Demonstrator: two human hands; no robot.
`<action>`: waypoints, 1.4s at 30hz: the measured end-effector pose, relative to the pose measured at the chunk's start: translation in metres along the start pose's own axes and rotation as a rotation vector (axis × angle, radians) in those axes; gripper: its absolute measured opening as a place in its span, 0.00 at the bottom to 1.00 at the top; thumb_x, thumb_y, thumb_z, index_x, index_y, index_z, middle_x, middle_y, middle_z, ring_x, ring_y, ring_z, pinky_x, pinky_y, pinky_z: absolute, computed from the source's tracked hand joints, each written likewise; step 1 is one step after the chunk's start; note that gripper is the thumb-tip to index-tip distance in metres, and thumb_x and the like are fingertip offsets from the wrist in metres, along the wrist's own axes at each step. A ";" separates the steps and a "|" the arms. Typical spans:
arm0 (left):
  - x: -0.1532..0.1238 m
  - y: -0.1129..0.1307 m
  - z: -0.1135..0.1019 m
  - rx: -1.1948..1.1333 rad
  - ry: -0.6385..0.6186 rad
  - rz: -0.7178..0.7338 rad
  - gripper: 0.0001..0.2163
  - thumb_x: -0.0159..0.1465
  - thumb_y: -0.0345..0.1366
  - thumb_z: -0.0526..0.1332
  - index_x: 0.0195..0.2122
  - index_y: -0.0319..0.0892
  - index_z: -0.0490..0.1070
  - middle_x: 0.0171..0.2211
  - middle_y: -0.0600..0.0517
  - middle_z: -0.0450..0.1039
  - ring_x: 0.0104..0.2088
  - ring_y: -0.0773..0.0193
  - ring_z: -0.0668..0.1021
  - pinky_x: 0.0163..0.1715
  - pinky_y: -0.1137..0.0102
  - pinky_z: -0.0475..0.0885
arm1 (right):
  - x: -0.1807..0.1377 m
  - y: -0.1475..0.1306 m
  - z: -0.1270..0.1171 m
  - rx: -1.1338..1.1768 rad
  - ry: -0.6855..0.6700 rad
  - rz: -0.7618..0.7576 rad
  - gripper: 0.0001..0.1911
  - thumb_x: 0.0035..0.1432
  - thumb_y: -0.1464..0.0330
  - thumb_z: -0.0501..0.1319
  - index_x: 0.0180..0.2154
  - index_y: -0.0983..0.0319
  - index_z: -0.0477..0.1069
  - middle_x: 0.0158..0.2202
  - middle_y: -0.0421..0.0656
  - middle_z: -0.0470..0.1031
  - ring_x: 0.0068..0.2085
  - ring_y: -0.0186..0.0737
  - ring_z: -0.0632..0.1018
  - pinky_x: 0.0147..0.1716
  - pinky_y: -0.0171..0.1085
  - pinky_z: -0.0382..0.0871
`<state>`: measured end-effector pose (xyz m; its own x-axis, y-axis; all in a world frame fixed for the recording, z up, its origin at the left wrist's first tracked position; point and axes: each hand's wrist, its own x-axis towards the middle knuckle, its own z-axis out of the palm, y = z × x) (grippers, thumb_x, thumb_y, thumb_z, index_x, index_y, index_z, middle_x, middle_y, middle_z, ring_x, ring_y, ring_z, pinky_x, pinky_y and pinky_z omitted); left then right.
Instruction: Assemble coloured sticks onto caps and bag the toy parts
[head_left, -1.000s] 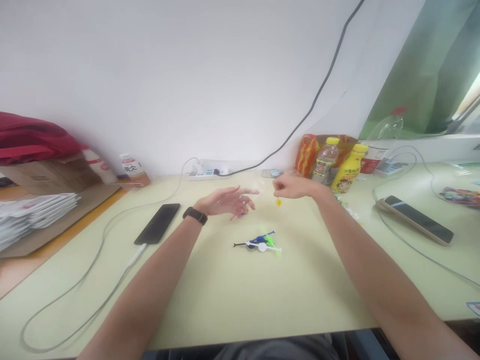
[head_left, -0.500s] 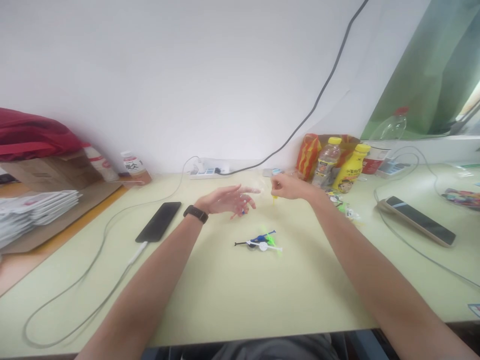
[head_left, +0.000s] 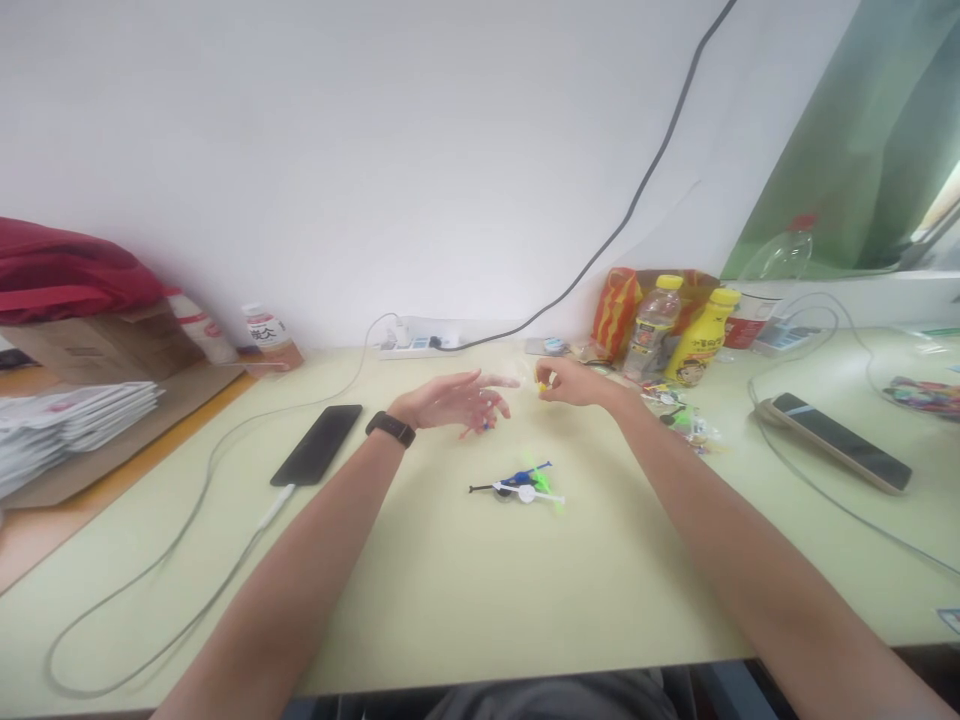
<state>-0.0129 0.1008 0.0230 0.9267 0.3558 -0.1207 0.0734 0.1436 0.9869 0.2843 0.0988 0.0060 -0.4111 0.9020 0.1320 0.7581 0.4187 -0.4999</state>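
My left hand (head_left: 454, 402) hovers palm-up over the pale green table (head_left: 465, 600), fingers loosely spread, with small red and blue plastic bits resting under its fingers. My right hand (head_left: 574, 383) is just to its right, fingers pinched on a small yellow plastic piece (head_left: 541, 385). The two hands nearly meet at the fingertips. A little heap of small plastic toy parts (head_left: 525, 483), blue, green, white and black, lies on the table in front of both hands. A black band sits on my left wrist.
A black phone (head_left: 316, 445) on a white cable lies left; another phone (head_left: 840, 440) lies right. Drink bottles (head_left: 701, 335) and a snack bag stand at the back right, a power strip (head_left: 416, 343) by the wall. Small wrapped bits (head_left: 686, 420) lie beside my right forearm. Stacked papers and a box sit far left.
My right hand has drawn left and slightly down toward my left fingertips, bringing the yellow piece with it. My left hand has stayed put.
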 end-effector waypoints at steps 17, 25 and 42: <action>0.001 -0.003 -0.004 0.016 -0.010 -0.005 0.32 0.72 0.57 0.47 0.71 0.44 0.58 0.51 0.39 0.71 0.39 0.57 0.76 0.38 0.66 0.68 | -0.002 0.037 0.002 -0.038 -0.060 0.146 0.19 0.45 0.74 0.71 0.43 0.62 0.76 0.42 0.46 0.81 0.35 0.39 0.79 0.30 0.31 0.69; 0.001 -0.003 -0.004 0.008 -0.033 0.018 0.32 0.72 0.57 0.47 0.71 0.42 0.58 0.50 0.39 0.71 0.42 0.55 0.75 0.39 0.67 0.68 | -0.024 0.016 -0.053 -0.016 0.055 0.154 0.12 0.61 0.62 0.62 0.39 0.63 0.78 0.36 0.44 0.80 0.34 0.39 0.77 0.31 0.33 0.68; 0.013 0.002 0.013 0.048 -0.097 -0.001 0.33 0.71 0.58 0.49 0.71 0.44 0.56 0.55 0.37 0.70 0.41 0.55 0.76 0.33 0.68 0.68 | -0.037 -0.074 -0.068 0.090 0.093 0.007 0.07 0.62 0.64 0.62 0.39 0.60 0.74 0.29 0.40 0.74 0.30 0.36 0.71 0.28 0.33 0.62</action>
<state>0.0042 0.0937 0.0248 0.9578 0.2640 -0.1135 0.0901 0.0991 0.9910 0.2780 0.0413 0.0958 -0.3546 0.9123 0.2050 0.7102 0.4054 -0.5756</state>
